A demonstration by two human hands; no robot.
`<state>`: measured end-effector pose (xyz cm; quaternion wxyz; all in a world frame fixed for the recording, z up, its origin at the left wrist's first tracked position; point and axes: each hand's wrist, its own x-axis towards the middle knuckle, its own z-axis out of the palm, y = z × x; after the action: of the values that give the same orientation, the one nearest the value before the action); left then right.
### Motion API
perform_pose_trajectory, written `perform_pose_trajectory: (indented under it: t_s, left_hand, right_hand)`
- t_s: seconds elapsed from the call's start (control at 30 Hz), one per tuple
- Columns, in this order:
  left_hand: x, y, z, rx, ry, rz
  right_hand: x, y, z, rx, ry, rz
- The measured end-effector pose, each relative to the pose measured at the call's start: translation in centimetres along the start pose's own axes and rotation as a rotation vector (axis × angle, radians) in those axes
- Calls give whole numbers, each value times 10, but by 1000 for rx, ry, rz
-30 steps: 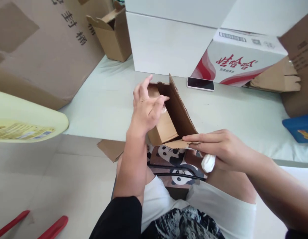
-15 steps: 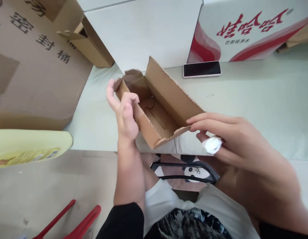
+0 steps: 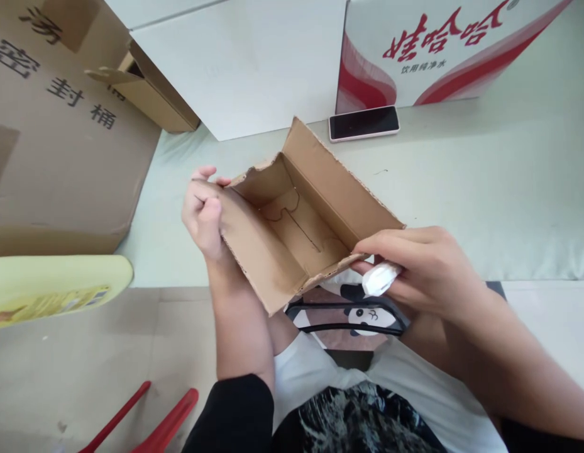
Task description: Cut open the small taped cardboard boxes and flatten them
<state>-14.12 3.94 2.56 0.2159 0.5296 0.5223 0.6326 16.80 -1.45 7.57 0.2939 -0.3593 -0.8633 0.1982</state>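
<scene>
A small brown cardboard box is held up tilted over the bench edge, its top flaps folded outward and its inside bare. My left hand grips the left flap, thumb on top and fingers partly hidden behind. At the box's near right corner, my right hand pinches the edge between thumb and fingers. A small white object is also tucked in the right hand; its kind is unclear.
On the pale green bench lies a phone before a red and white carton. White boxes stand behind; a large brown carton is at left. A panda-print bag sits below, red bars lower left.
The left flap has swung outward and down. My left hand has shifted from the inner edge to the flap's outer side. My right hand has moved slightly left with the white object.
</scene>
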Motion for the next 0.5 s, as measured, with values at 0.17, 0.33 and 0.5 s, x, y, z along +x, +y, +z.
perform_pose_trajectory:
  t_s: [0.17,0.33,0.5]
  left_hand:
    - [-7,12,5,-174,-30,2]
    - [-14,9,20,-143,22,-13]
    - [-14,-11,25,4,-72,53]
  right_hand:
    - [-1,6,10,-66,142,134]
    - [-2,15,28,-50,396,160]
    - [1,23,30,169,249,78]
